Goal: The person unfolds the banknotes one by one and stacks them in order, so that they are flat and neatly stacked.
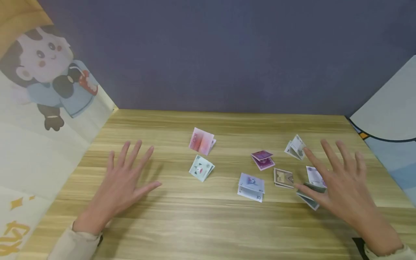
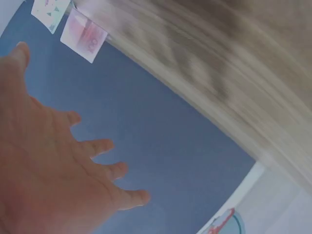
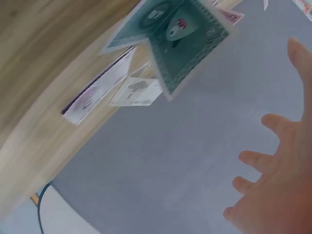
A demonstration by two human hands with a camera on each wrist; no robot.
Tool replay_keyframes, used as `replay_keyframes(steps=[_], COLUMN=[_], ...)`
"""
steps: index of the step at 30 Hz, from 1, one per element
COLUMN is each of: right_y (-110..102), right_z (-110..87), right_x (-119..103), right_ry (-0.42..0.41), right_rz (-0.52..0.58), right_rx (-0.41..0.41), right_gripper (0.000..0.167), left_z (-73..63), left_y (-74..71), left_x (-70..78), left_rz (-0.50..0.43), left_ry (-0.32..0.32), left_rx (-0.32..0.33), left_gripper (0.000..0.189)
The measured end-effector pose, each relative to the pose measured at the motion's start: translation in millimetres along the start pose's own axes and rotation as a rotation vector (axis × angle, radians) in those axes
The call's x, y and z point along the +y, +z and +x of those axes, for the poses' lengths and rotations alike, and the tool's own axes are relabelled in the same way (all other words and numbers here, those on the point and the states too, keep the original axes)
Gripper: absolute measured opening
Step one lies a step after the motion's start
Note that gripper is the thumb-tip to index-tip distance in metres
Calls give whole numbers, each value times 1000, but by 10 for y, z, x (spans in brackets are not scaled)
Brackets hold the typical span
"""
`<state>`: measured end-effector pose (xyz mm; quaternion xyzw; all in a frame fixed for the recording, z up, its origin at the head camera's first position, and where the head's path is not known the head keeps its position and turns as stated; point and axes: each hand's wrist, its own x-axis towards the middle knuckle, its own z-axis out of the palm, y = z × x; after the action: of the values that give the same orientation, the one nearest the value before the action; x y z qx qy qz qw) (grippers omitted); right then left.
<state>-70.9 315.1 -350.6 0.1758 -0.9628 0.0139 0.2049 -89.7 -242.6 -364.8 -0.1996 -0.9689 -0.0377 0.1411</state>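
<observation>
My left hand (image 1: 125,184) hovers over the left part of the table, fingers spread and holding nothing. Nearest to it lie a folded pink 100 banknote (image 1: 199,141) and a folded pale green note (image 1: 200,169). On the right, my right hand (image 1: 346,193) is spread with nothing in it. It partly hides a folded dark green note (image 1: 307,200) and a lilac note (image 1: 314,176); in the right wrist view the green note (image 3: 187,41) stands like a tent. A greyish-white note (image 1: 296,147) sits by the index fingertip, a brown note (image 1: 283,177) left of the thumb.
Toward the middle of the wooden table (image 1: 182,224) are a folded maroon note (image 1: 262,160) and a folded blue-violet note (image 1: 251,186). A dark blue panel (image 1: 227,57) rises behind the table. Walls with cartoon prints (image 1: 48,61) flank it.
</observation>
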Motion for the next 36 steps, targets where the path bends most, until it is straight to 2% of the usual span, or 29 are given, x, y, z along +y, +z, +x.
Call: replay_keyframes(steps=[7,12,18,25,31,36], right_y=[-17,-29,-66,-83,-60,-8], right_z=[145,274,426,637,788,916], right_x=[-99,-188,-287,-397,-507,-592], right_ry=[-87,-135,-177,-250,-243,-238], right_rz=[47,65,86,97,164,222], right_rx=[42,61,35,56,-36,-120], right_gripper=[95,90,86,82,79,71], left_z=[65,118,190,299,416,539], left_y=[-30,-49,-76,-90,-46,14], left_x=[9,11,6,-9,-12,11], left_rz=[-57,-57,-55,-56,-82,-147], left_ry=[18,47,53,69,85,85], left_rx=[-76,-82,-97,-93,-98,-123], left_gripper=[94,93,92,89,83,79])
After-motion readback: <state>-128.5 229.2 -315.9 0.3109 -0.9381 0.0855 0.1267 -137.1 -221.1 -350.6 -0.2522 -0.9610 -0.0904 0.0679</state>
